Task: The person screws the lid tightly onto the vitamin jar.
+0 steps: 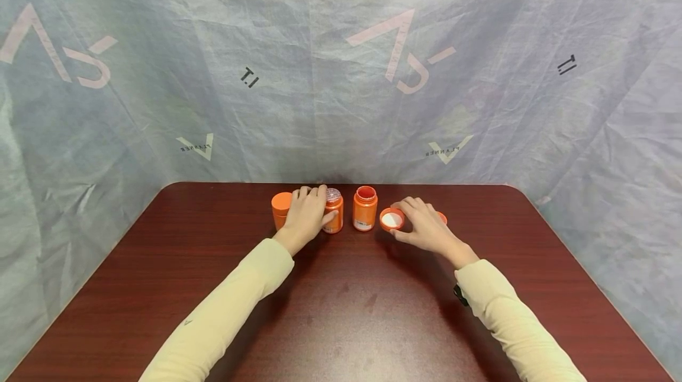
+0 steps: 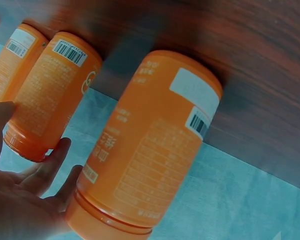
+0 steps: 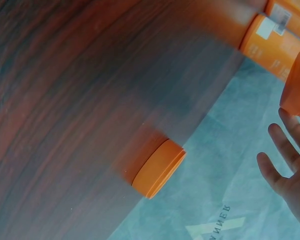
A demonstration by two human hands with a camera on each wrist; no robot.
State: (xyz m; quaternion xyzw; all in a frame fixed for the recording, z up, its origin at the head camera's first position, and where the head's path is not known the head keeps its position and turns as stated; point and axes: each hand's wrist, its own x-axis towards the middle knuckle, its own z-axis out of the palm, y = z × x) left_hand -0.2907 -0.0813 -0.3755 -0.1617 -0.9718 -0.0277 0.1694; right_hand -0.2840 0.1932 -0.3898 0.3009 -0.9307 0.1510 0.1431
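Observation:
In the head view three orange bottles stand in a row near the table's back edge. My left hand [image 1: 306, 213] grips the middle bottle [image 1: 334, 223] near its top, thumb in front and fingers behind. That bottle has no lid, and a shiny translucent cover shows at its mouth. Left of the hand, and partly hidden by it, stands a capped bottle [image 1: 279, 204]. Beyond the gripped one is an uncapped bottle [image 1: 364, 211] with an open mouth. My right hand [image 1: 424, 226] pinches an orange lid [image 1: 392, 219] by its rim, its white inside facing the head camera.
A second orange lid [image 3: 159, 169] rests on the dark red wooden table [image 1: 341, 311], largely hidden behind the right hand in the head view. A grey printed cloth [image 1: 319, 74] hangs behind the table and along both sides.

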